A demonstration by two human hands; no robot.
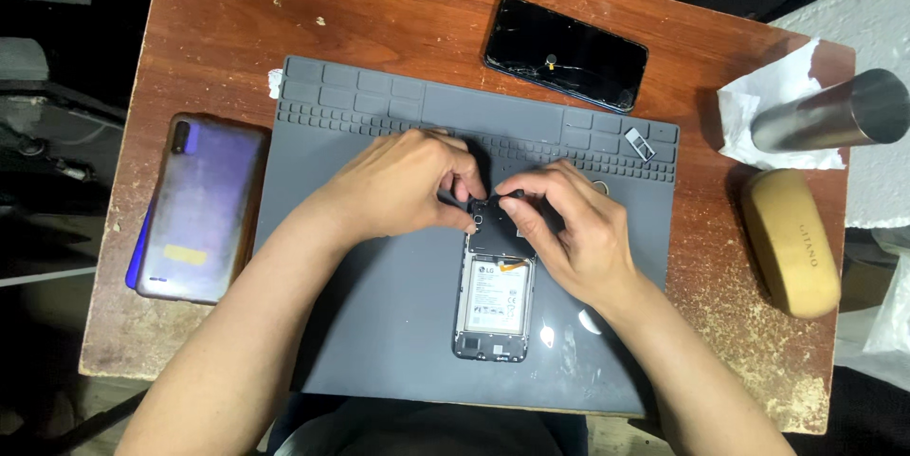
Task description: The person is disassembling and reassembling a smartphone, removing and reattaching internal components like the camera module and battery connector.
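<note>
— Fingertips of both hands meet at the top end of an opened phone (493,300) lying face down, back cover off, in the middle of a grey work mat (379,323). The left hand (403,181) pinches something thin and dark, possibly a tool. The right hand (578,228) pinches a small black part.

— How would the phone handle?

— Light, stiff, fragile inside; best held by its side rims. Left of the phone lies a purple back cover (199,209). Above it, a cracked screen (566,53). Right of it, a steel cup (829,115) and a tan case (791,243).
</note>
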